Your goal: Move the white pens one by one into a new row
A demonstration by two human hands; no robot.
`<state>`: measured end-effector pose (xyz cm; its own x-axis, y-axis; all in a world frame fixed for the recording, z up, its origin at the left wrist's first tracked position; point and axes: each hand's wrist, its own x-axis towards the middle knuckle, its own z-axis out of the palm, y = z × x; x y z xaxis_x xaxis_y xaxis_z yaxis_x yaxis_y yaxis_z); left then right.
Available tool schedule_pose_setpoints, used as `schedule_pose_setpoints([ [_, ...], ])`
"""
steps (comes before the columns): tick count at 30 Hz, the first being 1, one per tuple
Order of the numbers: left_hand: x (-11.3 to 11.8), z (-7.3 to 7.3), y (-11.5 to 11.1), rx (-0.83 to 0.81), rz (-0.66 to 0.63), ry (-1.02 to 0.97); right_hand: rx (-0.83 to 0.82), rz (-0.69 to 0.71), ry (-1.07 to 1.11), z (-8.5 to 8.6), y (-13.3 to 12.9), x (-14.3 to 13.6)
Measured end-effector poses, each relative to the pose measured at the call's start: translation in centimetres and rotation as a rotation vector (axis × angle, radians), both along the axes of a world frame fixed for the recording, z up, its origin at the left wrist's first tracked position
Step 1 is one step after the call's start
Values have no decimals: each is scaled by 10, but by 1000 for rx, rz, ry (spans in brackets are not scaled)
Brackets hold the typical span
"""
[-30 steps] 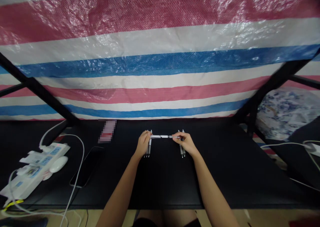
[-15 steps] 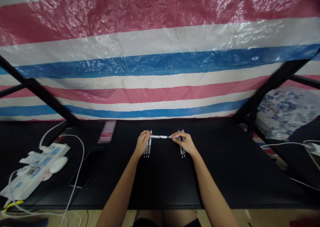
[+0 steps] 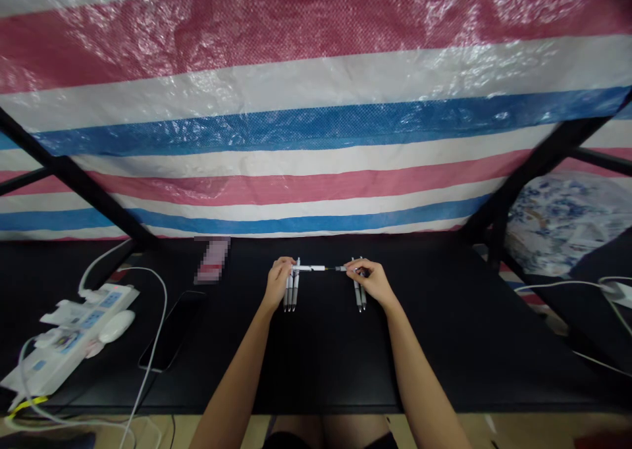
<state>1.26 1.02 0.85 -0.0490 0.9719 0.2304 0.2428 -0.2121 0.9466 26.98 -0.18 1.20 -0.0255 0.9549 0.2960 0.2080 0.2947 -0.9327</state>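
Note:
My left hand (image 3: 280, 279) is closed on one end of a white pen barrel (image 3: 312, 268), which lies level and points right. Facing it, a grey pen tip section (image 3: 338, 268) is pinched between the fingers of my right hand (image 3: 368, 278). A thin refill shows between the two parts. Below my left hand, several white and grey pens (image 3: 291, 294) lie side by side on the black table. More pens (image 3: 360, 296) lie under my right hand, their upper ends partly hidden by it.
On the black table (image 3: 326, 370), a dark phone (image 3: 172, 330) and a white power strip (image 3: 69, 340) with cables lie at the left. A blurred pink item (image 3: 212, 261) is farther back. Striped sheeting (image 3: 316, 126) hangs behind, between black frame bars.
The pen's two parts have come apart, leaving a gap with the refill showing. My right hand has shifted slightly right, my left hand slightly left.

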Motion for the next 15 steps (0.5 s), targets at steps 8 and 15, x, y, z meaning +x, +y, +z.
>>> schedule_pose_setpoints([
  [8,-1,1,1,-58,33,-78,-25,-17,-16,-3,2,5],
  [15,-3,3,3,-80,53,-172,-26,-23,22,-7,4,9],
])
